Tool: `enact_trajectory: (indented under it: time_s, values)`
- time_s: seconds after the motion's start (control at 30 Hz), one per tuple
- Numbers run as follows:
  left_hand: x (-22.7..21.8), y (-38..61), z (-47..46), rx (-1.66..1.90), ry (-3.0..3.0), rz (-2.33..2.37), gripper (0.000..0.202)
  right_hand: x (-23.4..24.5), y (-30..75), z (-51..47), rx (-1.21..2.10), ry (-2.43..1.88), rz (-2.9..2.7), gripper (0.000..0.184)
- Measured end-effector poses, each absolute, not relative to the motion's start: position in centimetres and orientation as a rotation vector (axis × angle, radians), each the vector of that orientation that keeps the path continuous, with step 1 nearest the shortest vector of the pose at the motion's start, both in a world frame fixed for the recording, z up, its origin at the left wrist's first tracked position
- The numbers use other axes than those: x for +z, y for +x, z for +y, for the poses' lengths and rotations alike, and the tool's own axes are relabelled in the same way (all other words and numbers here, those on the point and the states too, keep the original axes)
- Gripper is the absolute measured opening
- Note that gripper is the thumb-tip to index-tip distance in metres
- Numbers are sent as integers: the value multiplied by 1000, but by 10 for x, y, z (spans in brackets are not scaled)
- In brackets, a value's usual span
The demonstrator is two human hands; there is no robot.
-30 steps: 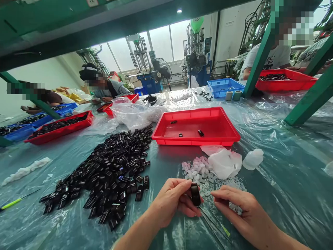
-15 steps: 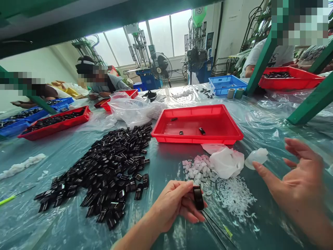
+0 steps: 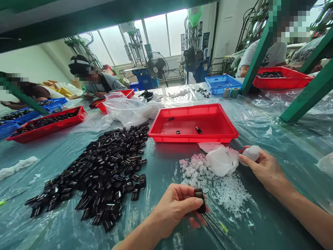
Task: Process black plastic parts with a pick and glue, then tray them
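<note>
My left hand [image 3: 179, 205] pinches a small glossy black plastic part [image 3: 199, 200] between thumb and fingers, above the front of the table. Over to the right, my right hand [image 3: 265, 168] has its fingers closed around a rounded, translucent white object [image 3: 251, 154]; its exact kind is unclear. Beside that lies a crumpled white plastic bag [image 3: 222, 160]. Small white pieces [image 3: 195, 170] and finer white slivers [image 3: 232, 196] are heaped between my hands. Under my left hand are long thin dark rods [image 3: 214, 231], partly hidden. A big pile of black parts [image 3: 104, 173] spreads to the left.
A red tray [image 3: 192, 139] with 3 black parts inside stands ahead. Clear plastic bagging [image 3: 127, 111] lies behind the pile. Filled red [image 3: 49, 126] and blue trays sit at left. Green frame posts [image 3: 307, 93] rise at right. Several co-workers sit around the table.
My right hand has moved left and down from an open pose and closed on the translucent white object. My left hand still holds the black part, its thumb now lower across it.
</note>
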State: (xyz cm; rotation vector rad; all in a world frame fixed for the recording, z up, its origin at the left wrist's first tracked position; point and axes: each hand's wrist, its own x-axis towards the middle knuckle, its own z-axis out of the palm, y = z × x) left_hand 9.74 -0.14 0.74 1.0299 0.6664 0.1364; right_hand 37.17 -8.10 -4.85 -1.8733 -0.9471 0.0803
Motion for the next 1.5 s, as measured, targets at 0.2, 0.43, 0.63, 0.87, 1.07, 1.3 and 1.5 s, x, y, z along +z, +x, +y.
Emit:
enact_trajectory:
  time_s: [0.2,0.43,0.63,0.87,1.07,1.3,1.5]
  values:
    - [2,100,-11,51,951,613,20,-10,336,-93,-76,-1807,-1205,30]
    - [4,101,-15,-34,960,557,16,0,296,-105,-292,-1523,-1853,44]
    - [2,99,-16,-68,948,546,18,2,284,-105,-399,-1443,-1862,36]
    - [3,101,-15,-98,978,512,18,-3,278,-112,-415,-1434,-1907,28]
    - [1,100,-15,-121,995,493,19,0,275,-113,-447,-1435,-1941,28]
    - [-1,97,-17,-130,996,480,20,-2,276,-114,-417,-1399,-1946,28]
    - [-1,98,-16,-150,993,477,18,-1,280,-113,-387,-1347,-1961,27]
